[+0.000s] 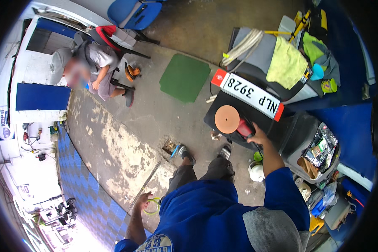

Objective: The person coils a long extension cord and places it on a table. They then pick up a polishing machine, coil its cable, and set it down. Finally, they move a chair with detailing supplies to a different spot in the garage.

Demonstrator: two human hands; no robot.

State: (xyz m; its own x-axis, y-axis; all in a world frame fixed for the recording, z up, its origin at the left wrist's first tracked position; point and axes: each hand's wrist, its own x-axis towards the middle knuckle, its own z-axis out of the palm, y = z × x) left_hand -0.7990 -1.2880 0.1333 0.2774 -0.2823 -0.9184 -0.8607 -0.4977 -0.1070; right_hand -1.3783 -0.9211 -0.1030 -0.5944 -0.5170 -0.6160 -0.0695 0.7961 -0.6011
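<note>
My right hand (258, 135) is closed round the handle of a red and black power polisher (244, 128) with a round tan pad (227, 119) turned upward. The polisher rests on or just over a black flat-topped surface (214, 110); contact is hard to make out. Beside the pad lies a white number plate (251, 95) with red ends. Low on the left, away from the polisher, my left hand (144, 200) holds a thin yellow-green ring (152, 206) that looks like a roll of tape. Its fingers are closed on the ring's edge.
A yellow-green towel (286, 63) and a coiled pale cord (244, 47) lie on a grey seat. An open grey bin (296, 145) holds packages at right. A green mat (185, 78) lies on the floor, near a hole (169, 147). Another person (97, 63) sits at far left.
</note>
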